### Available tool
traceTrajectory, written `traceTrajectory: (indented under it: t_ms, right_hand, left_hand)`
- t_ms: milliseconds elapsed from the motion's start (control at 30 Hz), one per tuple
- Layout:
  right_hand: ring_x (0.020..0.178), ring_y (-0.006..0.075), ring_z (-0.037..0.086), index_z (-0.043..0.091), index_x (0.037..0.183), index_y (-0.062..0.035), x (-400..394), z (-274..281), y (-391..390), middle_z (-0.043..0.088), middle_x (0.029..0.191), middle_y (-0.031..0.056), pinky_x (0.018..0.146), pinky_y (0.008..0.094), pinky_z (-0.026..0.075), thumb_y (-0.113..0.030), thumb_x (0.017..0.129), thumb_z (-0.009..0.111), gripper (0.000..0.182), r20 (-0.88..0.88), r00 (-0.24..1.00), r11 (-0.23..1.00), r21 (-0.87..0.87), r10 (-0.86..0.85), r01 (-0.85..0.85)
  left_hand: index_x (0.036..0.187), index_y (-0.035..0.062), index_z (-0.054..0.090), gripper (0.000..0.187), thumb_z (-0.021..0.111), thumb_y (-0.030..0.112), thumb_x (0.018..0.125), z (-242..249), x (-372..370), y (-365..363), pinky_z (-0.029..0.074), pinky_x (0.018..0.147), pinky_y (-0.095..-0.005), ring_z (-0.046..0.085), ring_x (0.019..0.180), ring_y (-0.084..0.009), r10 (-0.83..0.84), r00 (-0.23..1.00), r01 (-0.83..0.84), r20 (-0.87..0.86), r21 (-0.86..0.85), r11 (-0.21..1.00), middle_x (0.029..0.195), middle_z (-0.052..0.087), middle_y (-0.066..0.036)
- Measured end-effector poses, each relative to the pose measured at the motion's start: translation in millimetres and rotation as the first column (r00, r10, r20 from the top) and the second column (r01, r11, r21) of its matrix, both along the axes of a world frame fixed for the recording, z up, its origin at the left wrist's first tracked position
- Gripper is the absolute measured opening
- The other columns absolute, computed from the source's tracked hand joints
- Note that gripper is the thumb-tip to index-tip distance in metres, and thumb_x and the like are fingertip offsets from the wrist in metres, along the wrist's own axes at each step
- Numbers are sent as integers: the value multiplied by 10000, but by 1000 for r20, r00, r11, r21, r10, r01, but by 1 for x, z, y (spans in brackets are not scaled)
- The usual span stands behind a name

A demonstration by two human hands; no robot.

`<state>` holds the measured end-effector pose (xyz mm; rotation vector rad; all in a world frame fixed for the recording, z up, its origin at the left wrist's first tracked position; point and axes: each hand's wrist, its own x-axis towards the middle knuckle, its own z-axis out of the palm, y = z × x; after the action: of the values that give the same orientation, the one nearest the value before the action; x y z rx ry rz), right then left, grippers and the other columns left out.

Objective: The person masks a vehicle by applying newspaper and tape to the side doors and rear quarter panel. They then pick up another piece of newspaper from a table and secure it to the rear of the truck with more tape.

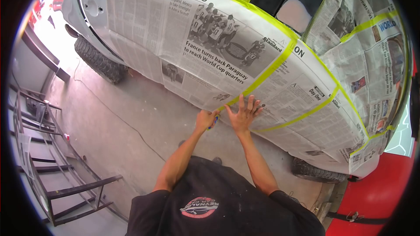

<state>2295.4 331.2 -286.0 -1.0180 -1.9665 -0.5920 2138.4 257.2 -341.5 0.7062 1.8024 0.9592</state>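
My left hand [206, 120] is closed around a roll of yellow-green masking tape [215, 122], whose blue part shows beside the fingers. My right hand [243, 113] lies with fingers spread against the newspaper [227, 52] covering the side of a vehicle. A strip of masking tape [269, 72] runs down a seam between sheets and ends near both hands. Another tape strip [302, 118] crosses the paper to the right, below my right hand's level. More tape follows the upper edge of the paper, along the windows.
Two tyres show under the vehicle, one on the left [98, 61] and one on the right [319, 170]. A dark metal frame [65, 166] stands at the left. A thin cable [127, 122] crosses the concrete floor. A red panel [372, 196] is at the lower right.
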Motion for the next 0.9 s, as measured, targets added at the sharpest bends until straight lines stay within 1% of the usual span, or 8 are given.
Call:
traceTrajectory:
  t_ms: [133, 233, 333, 367, 433, 533, 700, 900]
  right_hand:
    - [1653, 314, 26, 439, 1606, -284, -3, 8, -5, 192, 1752, 54, 1311, 563, -46, -540, 732, 926, 1032, -12, 1000, 999, -33, 5, -6]
    - [1633, 337, 142, 547, 1525, -279, -5, 27, -31, 281, 1727, 42, 1282, 592, 44, -487, 782, 908, 852, -126, 991, 962, -257, 55, -86]
    - [1395, 308, 560, 741, 1278, -226, 6, 30, -57, 633, 1464, 79, 1120, 522, 376, -435, 830, 880, 513, -94, 969, 950, -198, 228, -243]
    - [1215, 301, 627, 763, 1165, -179, 3, 28, -57, 686, 1287, 87, 1000, 497, 425, -440, 843, 867, 428, -208, 962, 855, -452, 178, -256]
    - [855, 289, 762, 807, 940, -85, -5, 18, -58, 792, 932, 105, 759, 447, 522, -449, 868, 840, 373, -368, 930, 469, -822, -8, -321]
    - [558, 305, 690, 791, 775, -62, -22, -15, -40, 685, 601, 111, 568, 421, 503, -505, 903, 787, 461, -335, 923, 578, -798, -188, -172]
    - [564, 362, 666, 797, 730, -101, -23, -49, -30, 674, 584, 108, 581, 476, 484, -578, 908, 747, 511, -103, 975, 572, -820, -197, 29]
    - [581, 422, 630, 804, 740, -106, -25, -65, -26, 664, 618, 156, 585, 503, 465, -593, 874, 770, 506, -92, 965, 556, -828, -247, 64]
  left_hand:
    - [643, -6, 714, 550, 790, 453, 936, -5, -2, 8, 557, 504, -335, 673, 482, -176, -7, 1000, 6, 22, 20, 1000, 557, 670, -98]
    - [649, -8, 724, 568, 802, 484, 922, -15, -6, 11, 569, 508, -335, 683, 485, -178, -5, 999, 3, 39, 39, 999, 561, 677, -104]
    - [653, -12, 735, 578, 813, 500, 908, -24, -8, 12, 578, 512, -337, 691, 488, -179, -13, 999, 11, 35, 49, 999, 564, 685, -107]
    - [655, -14, 738, 578, 815, 501, 906, -27, -8, 12, 580, 514, -338, 693, 488, -179, -12, 999, 9, 43, 53, 999, 566, 688, -108]
    - [655, -15, 742, 584, 813, 508, 905, -32, -9, 14, 580, 513, -335, 691, 483, -177, -11, 999, 8, 47, 50, 999, 567, 692, -109]
    - [653, -10, 745, 595, 791, 522, 916, -34, -11, 16, 573, 520, -327, 691, 487, -173, -24, 1000, 24, 14, 36, 999, 564, 692, -105]
    - [693, -4, 760, 562, 727, 483, 972, -54, -15, 10, 564, 571, -335, 709, 536, -174, -136, 987, 146, -83, 118, 982, 575, 702, -87]
    - [1025, 6, 775, 367, 664, 356, 1038, -67, -8, -41, 566, 738, -369, 757, 763, -220, -213, 976, 216, -50, 360, 908, 863, 793, -127]
